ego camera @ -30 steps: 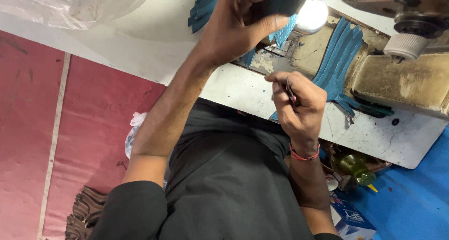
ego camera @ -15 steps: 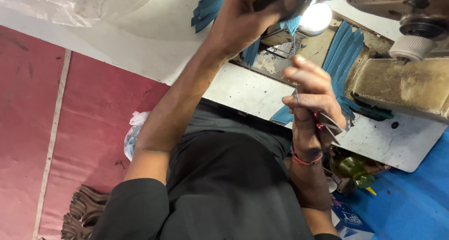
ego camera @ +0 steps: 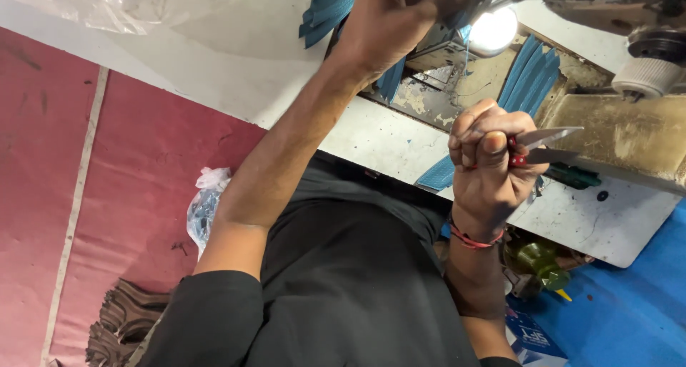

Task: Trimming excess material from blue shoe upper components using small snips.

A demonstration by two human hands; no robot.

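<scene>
While clamped in the fist of the right hand (ego camera: pixel 489 163) at right of centre, small steel thread snips with red handles (ego camera: pixel 547 142) pointing bare blades towards the right edge, just short of the worn beige sewing machine (ego camera: pixel 622 135). Left hand (ego camera: pixel 400 17) raised to the top centre, fingers curled at the frame edge; cannot tell whether holding anything. Teal-blue ribbed fabric strips (ego camera: pixel 532 74) fanned beside a glaring round white lamp (ego camera: pixel 491 30), over a scuffed white worktable (ego camera: pixel 386 138). Possible trouble: open tips nicking the strips or a left fingertip if brought together carelessly. Also possible: glare hiding the cut point, or a slack grip dropping the snips onto the lap below.
</scene>
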